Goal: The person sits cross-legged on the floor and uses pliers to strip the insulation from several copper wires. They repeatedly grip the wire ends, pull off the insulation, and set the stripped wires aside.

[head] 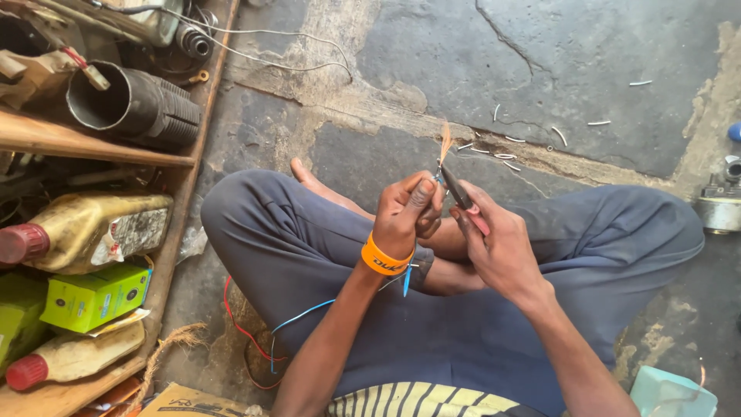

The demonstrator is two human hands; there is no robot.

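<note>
I sit cross-legged on a stone floor in blue trousers. My left hand (pixel 407 210), with an orange wristband (pixel 384 259), pinches a thin blue wire (pixel 309 313) whose bared copper strands (pixel 445 141) fan out above my fingers. My right hand (pixel 494 247) grips a small dark tool with a reddish handle (pixel 463 197), its tip touching the wire just below the strands. The blue wire trails down past my wrist to the floor beside a red wire (pixel 241 328).
A wooden shelf unit (pixel 116 158) on the left holds a ribbed black hose (pixel 135 104), dirty oil bottles with red caps (pixel 85 228), and a green box (pixel 96 297). Short white wire offcuts (pixel 509 158) lie on the floor ahead. A metal part (pixel 722 205) sits at right, a light-blue container (pixel 671 394) at bottom right.
</note>
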